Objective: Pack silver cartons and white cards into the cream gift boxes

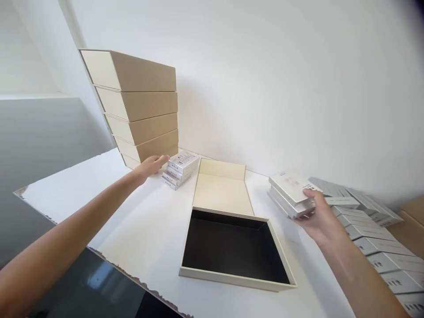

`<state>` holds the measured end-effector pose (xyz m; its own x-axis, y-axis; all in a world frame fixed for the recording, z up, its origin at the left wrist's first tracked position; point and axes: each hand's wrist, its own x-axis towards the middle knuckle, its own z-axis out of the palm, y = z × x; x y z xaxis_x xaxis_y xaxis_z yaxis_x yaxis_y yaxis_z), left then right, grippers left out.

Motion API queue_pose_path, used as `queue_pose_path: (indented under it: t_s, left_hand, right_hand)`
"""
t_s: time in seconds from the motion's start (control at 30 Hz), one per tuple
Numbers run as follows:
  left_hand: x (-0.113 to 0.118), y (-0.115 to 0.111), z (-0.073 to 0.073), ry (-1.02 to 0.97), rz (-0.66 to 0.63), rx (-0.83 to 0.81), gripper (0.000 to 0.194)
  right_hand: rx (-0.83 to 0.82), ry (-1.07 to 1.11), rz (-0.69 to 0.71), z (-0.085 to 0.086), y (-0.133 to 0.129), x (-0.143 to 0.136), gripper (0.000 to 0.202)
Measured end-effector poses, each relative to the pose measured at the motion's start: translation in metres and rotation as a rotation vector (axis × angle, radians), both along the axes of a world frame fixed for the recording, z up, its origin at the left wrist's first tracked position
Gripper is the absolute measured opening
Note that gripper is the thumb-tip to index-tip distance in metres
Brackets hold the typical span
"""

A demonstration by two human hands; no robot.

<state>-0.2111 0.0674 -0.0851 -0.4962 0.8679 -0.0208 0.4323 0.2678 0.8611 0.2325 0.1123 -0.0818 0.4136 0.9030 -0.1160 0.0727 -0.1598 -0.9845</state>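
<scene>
My right hand (318,214) grips a short stack of thin white boxes (291,187), thumb on top and fingers underneath, held at the left end of the rows of similar boxes. On the left, my left hand (153,165) reaches out with fingers extended, the fingertips at the side of a small uneven stack of white printed boxes (182,162). Whether they press on it I cannot tell. Between my hands lies a cream box (232,279) with a black interior and nothing in it. Its hinged lid (220,190) is folded back flat toward the wall.
A tall stack of closed cream boxes (145,104) stands at the back left against the white wall (251,79). Rows of white boxes (380,243) fill the right side, with brown cardboard (409,229) beyond. The white table's chipped edge (126,278) runs along the front left.
</scene>
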Motion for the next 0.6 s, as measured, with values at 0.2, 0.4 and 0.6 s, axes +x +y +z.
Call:
queue_pose_path:
  t_s: [0.2, 0.4, 0.6]
  left_hand:
    - [0.023, -0.052, 0.001, 0.102, 0.127, 0.18, 0.046]
    - [0.056, -0.105, -0.032, 0.016, 0.075, 0.172, 0.039]
    - [0.068, -0.149, -0.064, -0.044, 0.076, 0.115, 0.038]
  right_hand:
    - [-0.105, 0.343, 0.413, 0.044, -0.007, -0.08, 0.029]
    - [-0.189, 0.452, 0.746, 0.074, 0.018, -0.206, 0.04]
    - [-0.311, 0.321, 0.874, 0.08, 0.046, -0.261, 0.037]
